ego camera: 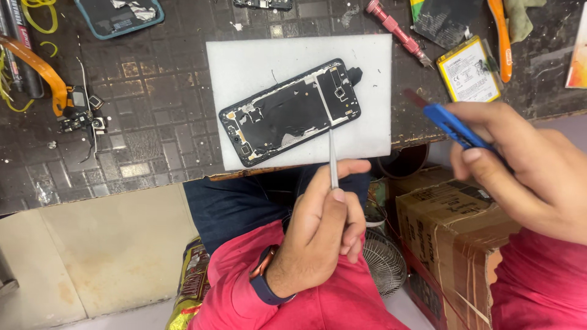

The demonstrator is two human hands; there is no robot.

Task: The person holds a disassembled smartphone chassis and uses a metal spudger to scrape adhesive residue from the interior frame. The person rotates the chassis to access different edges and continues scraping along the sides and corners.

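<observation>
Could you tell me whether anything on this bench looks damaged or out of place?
The opened phone lies askew on the white mat, back cover off and insides bare. Loose small parts lie scattered at the left, and the mat's near edge overhangs the table.

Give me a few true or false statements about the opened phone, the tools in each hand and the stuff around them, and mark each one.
1. The opened phone lies on a white sheet. True.
2. The left hand holds a red screwdriver. False: it holds thin metal tweezers, whose tip meets the phone's lower edge.
3. The right hand holds a blue tool. True.
4. The blue tool is pressed into the phone. False: it is held off to the right of the sheet.
5. A battery with a yellow edge lies to the right of the sheet. True.
6. The left wrist is bare. False: it wears a dark watch band.
</observation>
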